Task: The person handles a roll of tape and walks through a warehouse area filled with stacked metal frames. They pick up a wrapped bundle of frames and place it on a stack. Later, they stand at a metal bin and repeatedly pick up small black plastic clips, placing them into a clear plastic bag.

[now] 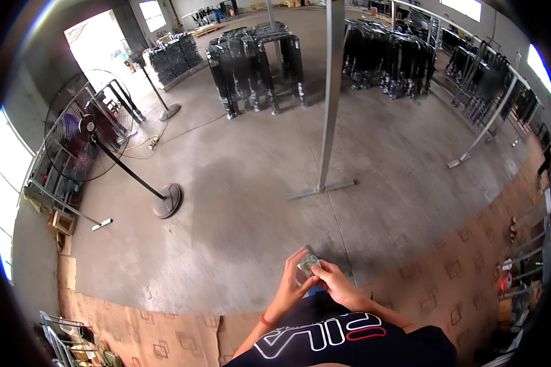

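Close in front of my body, both hands meet around a small see-through, greenish thing [308, 263] that looks like a roll of clear tape. My left hand [291, 282] is curled around its left side, fingers toward the top. From the right, my right hand [337, 285] pinches its lower right edge with thumb and fingers. Parts of the fingers are slightly blurred, and the hands hide some of the thing. A red band [266, 320] circles my left wrist.
A metal post [330, 110] with a flat foot stands ahead. At the left are a large floor fan [89, 125] and a smaller fan [144, 73]. Black wrapped frames [254, 67] stand farther back, with hanging racks [490, 122] at right. Patterned brown matting [425, 296] lies underfoot.
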{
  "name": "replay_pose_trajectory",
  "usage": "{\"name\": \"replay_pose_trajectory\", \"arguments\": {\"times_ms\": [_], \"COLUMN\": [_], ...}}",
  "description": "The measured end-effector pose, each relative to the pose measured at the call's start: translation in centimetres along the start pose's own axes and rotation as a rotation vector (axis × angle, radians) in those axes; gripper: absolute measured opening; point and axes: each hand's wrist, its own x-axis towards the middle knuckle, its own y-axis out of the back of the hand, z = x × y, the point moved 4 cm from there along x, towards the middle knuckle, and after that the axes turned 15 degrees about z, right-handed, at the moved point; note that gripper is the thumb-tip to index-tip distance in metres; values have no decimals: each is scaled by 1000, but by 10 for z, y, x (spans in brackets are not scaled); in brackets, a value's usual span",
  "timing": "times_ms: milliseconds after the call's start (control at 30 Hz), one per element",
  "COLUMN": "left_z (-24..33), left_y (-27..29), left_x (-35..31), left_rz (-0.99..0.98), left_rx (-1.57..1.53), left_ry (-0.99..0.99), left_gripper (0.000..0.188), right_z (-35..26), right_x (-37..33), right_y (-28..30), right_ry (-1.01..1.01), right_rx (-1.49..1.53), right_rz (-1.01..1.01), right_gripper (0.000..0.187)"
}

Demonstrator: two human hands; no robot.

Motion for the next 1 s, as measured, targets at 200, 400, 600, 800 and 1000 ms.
{"name": "replay_pose_trajectory", "arguments": {"times_ms": [200, 400, 600, 800, 1000], "left_z": [-29, -44, -58, -81, -117], "left_y": [24, 57, 77, 113, 158], "left_x": [123, 214, 267, 333, 444], "left_rz": [116, 285, 452, 241, 180], "left_rx": [72, -166, -204, -104, -76], "left_ry": [-2, 176, 235, 132, 30], "left_gripper": [53, 36, 34, 33, 27], "right_z": [-74, -138, -141, -165, -198], "right_x": [108, 180, 249, 308, 407], "right_y": [-50, -105, -136, -169, -220], "right_ry": [-86, 25, 7, 67, 175], "right_rx": [-102, -89, -142, -191, -287], "right_rz": [-195, -472, -513, -420, -296], "right_gripper": [33, 33, 28, 22, 25]}}
